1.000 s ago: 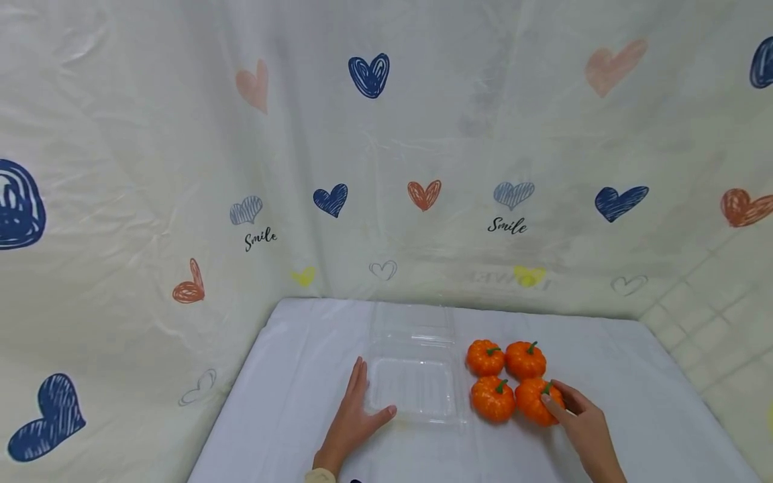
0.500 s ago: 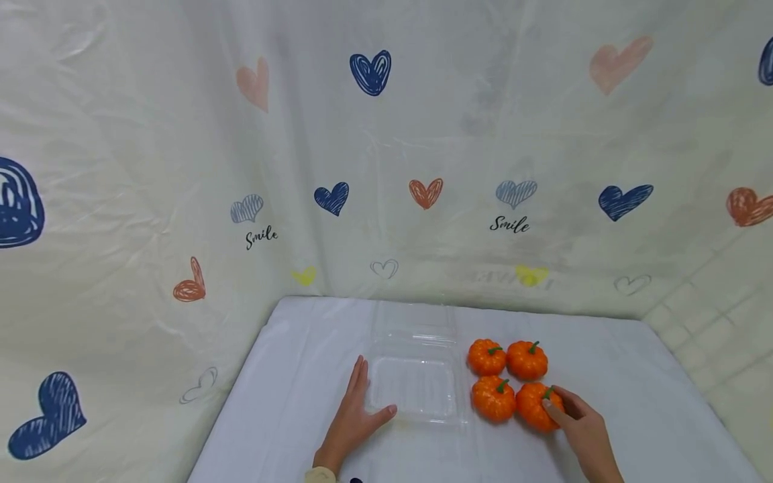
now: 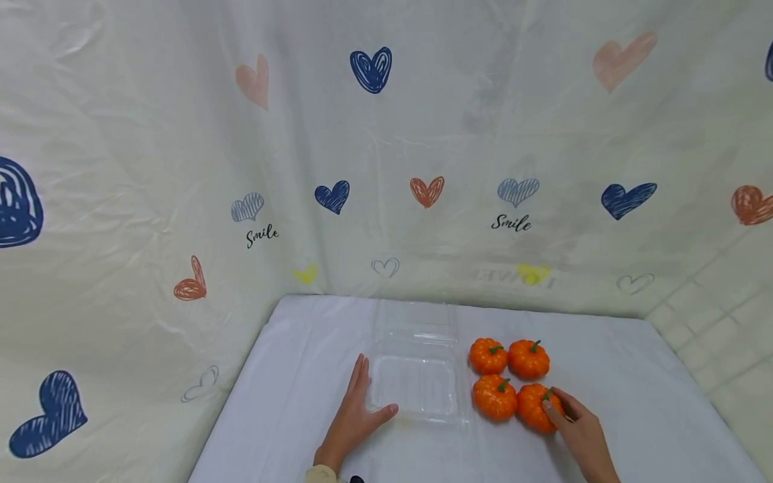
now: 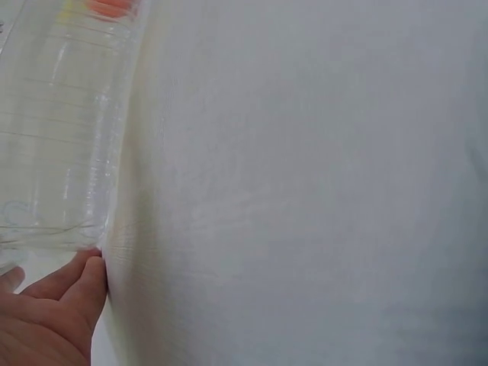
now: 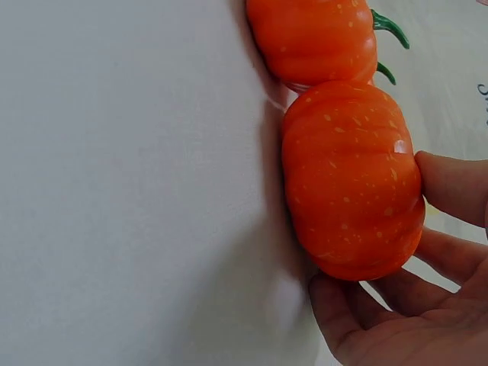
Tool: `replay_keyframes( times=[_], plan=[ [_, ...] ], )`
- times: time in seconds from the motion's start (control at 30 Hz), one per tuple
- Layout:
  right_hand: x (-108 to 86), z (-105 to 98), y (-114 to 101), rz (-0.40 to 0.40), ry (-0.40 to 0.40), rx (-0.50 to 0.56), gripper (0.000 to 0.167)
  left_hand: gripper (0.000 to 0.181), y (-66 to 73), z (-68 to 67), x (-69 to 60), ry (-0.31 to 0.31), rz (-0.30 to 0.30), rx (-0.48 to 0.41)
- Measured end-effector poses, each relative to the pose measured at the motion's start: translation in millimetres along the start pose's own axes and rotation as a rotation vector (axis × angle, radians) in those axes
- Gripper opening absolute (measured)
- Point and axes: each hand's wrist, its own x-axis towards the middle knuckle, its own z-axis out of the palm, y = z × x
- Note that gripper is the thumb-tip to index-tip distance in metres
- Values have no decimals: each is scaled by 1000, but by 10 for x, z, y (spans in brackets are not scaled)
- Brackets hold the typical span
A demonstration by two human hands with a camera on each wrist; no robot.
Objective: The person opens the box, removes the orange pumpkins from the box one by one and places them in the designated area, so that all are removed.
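Note:
Four-lobed in layout, several small orange pumpkins with green stems stand in a two-row cluster right of a clear plastic box. My right hand [image 3: 582,429] holds the near-right pumpkin [image 3: 531,409], thumb on its top and fingers around its outer side. That pumpkin [image 5: 354,183] sits on the cloth in the right wrist view, close against another pumpkin [image 5: 316,38]. My left hand [image 3: 356,419] lies at the left near corner of the clear box [image 3: 413,386], fingers straight and thumb spread. In the left wrist view its fingertips touch the box's corner [image 4: 88,229].
The box's clear lid [image 3: 413,322] lies folded back behind it. Other pumpkins [image 3: 494,397] stand between the box and my right hand. A white cloth covers the table [image 3: 296,376]; a heart-printed curtain [image 3: 374,147] hangs behind and at the sides.
The near-right pumpkin has shifted slightly toward me with my right hand on it. My left hand and the box stay put; the head view has tilted a little.

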Motion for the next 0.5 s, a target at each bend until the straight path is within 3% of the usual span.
replay_keyframes(
  times=[0.37,0.5],
  plan=[
    [-23,-4,-68,5,15,-24,88,115,36,-15,30,8,-25,1],
    [-1,-19,-156,21,76,-47,85,111,61,-59,57,23,-10,-24]
  ],
)
